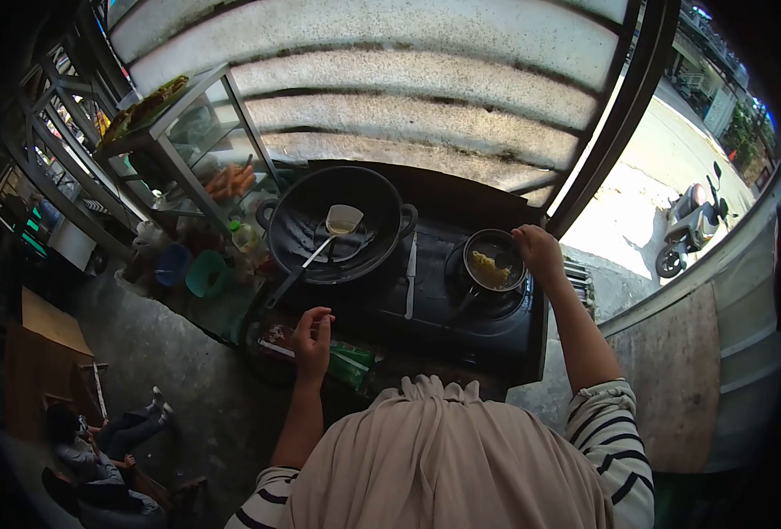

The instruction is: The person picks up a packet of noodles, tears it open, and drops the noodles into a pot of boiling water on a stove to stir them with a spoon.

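Note:
My right hand (539,250) is at the right rim of a small dark pan (494,261), fingers pressed together; what they hold, if anything, is too small to make out. Yellow noodles (487,269) lie in liquid in that pan, which stands on the right side of the black stove (435,304). My left hand (312,339) is raised in front of the stove, fingers partly curled and apart, holding nothing. A large black wok (338,194) stands on the left side with a ladle (345,219) in it. A knife (411,273) lies between the wok and the pan.
A glass display case (205,132) holds orange food at the left. Near it are a blue bowl (173,264), a green bowl (206,274) and a bottle (243,235). Green and red packets (349,363) lie at the stove's front. A person (100,450) sits lower left; a scooter (695,220) stands outside.

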Available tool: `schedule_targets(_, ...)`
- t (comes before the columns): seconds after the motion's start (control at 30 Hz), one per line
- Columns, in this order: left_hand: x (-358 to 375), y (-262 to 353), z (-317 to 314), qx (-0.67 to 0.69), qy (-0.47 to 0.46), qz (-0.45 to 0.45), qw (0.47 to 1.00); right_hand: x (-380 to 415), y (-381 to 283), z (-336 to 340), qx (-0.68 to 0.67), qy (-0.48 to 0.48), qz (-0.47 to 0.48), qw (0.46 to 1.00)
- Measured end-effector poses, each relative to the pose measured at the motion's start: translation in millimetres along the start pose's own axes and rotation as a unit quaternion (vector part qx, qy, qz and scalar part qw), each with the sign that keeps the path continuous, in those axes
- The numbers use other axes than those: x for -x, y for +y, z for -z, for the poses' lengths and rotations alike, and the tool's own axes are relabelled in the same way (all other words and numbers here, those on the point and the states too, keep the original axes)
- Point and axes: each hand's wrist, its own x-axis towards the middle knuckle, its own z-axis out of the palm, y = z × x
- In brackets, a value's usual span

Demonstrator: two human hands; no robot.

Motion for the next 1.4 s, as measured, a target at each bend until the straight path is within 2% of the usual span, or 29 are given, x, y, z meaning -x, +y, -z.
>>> schedule_targets(0.1,-1.8,-0.7,-2.4,0.006,-0.006,-0.006,1.000,7.0,3.1,-4.7,-0.003,0.012,0.009,1.000)
schedule_targets(0.17,-2.8,0.6,-3.6,0.007,-0.009,-0.009,1.000,8.5,9.7,-7.3,-0.069,0.075,0.011,0.995)
schedule_targets(0.2,-3.0,2.8,-3.8,0.002,-0.010,-0.006,1.000,9.7,10.9,-5.2,-0.068,0.076,0.010,0.995)
schedule_targets(0.27,-4.0,3.3,-4.4,-0.003,-0.011,-0.005,1.000,12.4,11.6,-0.3,-0.075,0.057,-0.060,0.994)
schedule_targets(0.37,-5.6,2.6,-5.4,0.002,-0.014,-0.004,1.000,19.6,12.9,-4.5,-0.110,0.064,-0.058,0.990)
schedule_targets(0.47,-6.3,4.7,-6.5,0.007,-0.016,0.004,1.000,26.7,7.1,-6.6,-0.092,0.084,-0.019,0.992)
schedule_targets(0.8,-8.8,8.8,-10.0,0.008,-0.023,-0.001,1.000,29.7,40.8,-28.3,-0.061,0.101,-0.038,0.992)
schedule_targets(0.9,-8.8,8.0,-7.8,0.004,-0.023,0.004,1.000,33.8,66.8,-37.7,-0.025,0.130,-0.083,0.988)
schedule_targets(0.97,-8.5,7.2,-6.0,-0.001,-0.023,0.008,1.000,36.7,81.4,-39.3,-0.100,0.097,-0.247,0.959)
schedule_targets(1.0,-8.2,6.8,-5.3,-0.003,-0.021,0.007,1.000,39.8,97.1,-43.1,-0.100,0.096,-0.247,0.959)
schedule_targets(1.07,-7.7,5.3,-4.4,-0.006,-0.018,0.007,1.000,44.3,115.8,-46.6,-0.191,0.110,-0.341,0.914)
schedule_targets(1.4,-7.5,5.3,-9.0,-0.008,-0.015,-0.007,1.000,51.9,126.1,-47.3,-0.215,0.124,-0.384,0.890)
